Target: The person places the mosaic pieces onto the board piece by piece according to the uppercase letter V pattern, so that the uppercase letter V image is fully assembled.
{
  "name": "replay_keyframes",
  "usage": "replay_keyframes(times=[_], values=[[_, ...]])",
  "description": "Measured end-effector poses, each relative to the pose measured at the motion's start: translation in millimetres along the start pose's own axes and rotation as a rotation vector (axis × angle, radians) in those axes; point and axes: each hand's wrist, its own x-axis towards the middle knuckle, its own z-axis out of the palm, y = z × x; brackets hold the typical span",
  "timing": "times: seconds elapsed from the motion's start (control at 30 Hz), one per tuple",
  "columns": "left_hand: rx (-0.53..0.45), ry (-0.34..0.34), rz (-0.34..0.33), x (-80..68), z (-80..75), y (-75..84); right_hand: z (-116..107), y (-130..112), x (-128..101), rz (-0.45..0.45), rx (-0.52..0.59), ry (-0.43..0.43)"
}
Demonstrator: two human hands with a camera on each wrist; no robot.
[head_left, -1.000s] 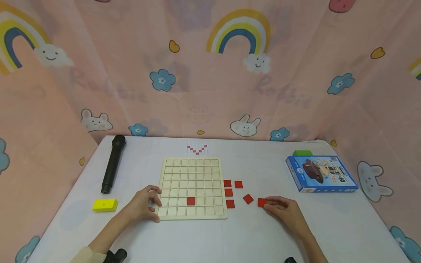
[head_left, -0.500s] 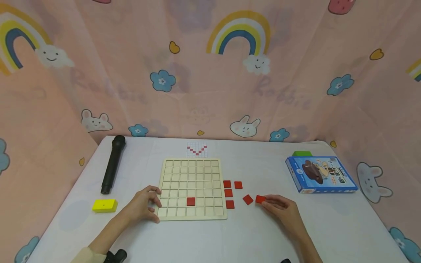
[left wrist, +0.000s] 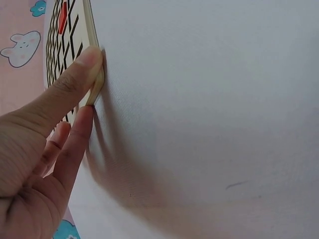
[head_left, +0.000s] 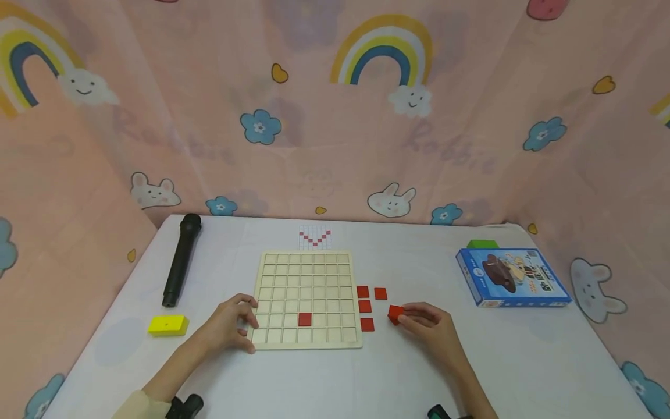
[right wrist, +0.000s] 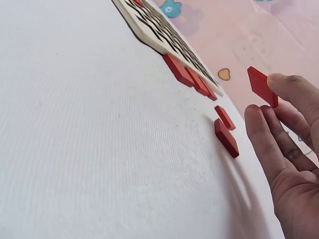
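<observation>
My left hand (head_left: 230, 326) holds the front-left corner of a pale wooden grid board (head_left: 333, 291), its thumb and fingertips against the edges. One red square tile (head_left: 305, 319) sits in a cell in the board's second row from the front. To the right, my right hand (head_left: 431, 326) pinches another red square tile (right wrist: 261, 85), raised off the table. Beneath it in the right wrist view lies a loose red tile (right wrist: 227, 138), mostly covered in the head view. Several more red tiles (head_left: 367, 325) lie along the board's right side.
A small paper with a red V pattern (head_left: 315, 237) lies behind the board. At left are a black microphone (head_left: 181, 262) and a yellow block (head_left: 168, 326). A blue box (head_left: 515, 278) stands at back right, before a green block (head_left: 483, 244).
My right hand has lifted its red tile from the table and moved left toward the board, now over the loose tile. My left hand keeps its place at the corner.
</observation>
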Motion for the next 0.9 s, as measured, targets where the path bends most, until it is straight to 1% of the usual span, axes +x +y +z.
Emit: replay_keyframes(times=[0.2,0.3,0.53,0.67,0.9], values=[[0.008,-0.001,-0.003,0.5,0.2,1.5,14,-7,4,-0.038,0.019,-0.039],[0.006,-0.002,-0.005,0.7,-0.4,2.3,20,-11,7,-0.076,0.033,-0.070],[0.009,-0.002,0.023,2.4,0.1,1.0,39,-22,11,-0.139,0.102,-0.149],[0.013,0.001,0.020,2.0,0.5,1.9,52,-25,14,-0.162,0.132,-0.185],[0.017,0.004,0.003,0.6,0.2,4.2,77,-30,20,-0.192,0.118,-0.228]])
